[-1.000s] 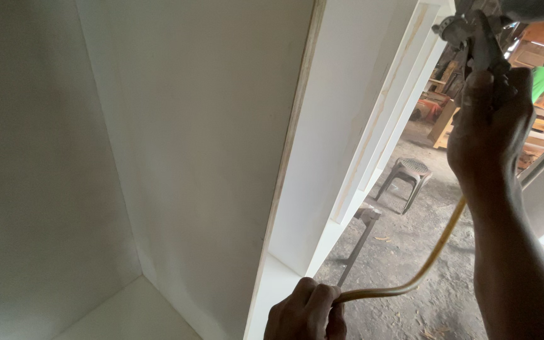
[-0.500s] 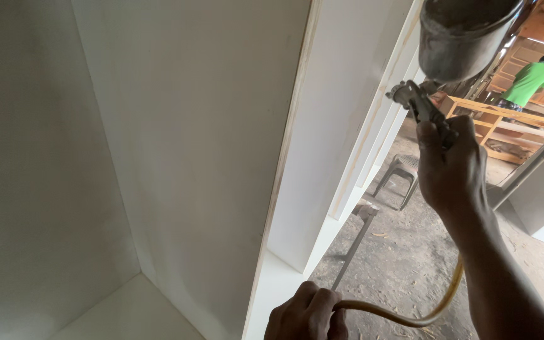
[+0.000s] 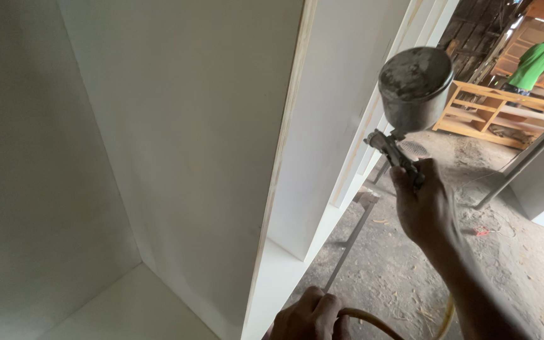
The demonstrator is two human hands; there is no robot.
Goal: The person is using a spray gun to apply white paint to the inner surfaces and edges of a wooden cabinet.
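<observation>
- Grey, paint-crusted metal formed the cup of the spray gun, which the right hand held up just beside the front edge of the white cabinet, fingers wrapped tight round the grip.
- The gun's nozzle pointed toward the cabinet's upright divider panel.
- The left hand sat low, near the cabinet's bottom front corner, fist closed on the yellow hose, which curved away under the right forearm.
- A dusty floor strewn with shavings lay beyond.
- Far off, a person in a green shirt stood by a bare wooden frame.
</observation>
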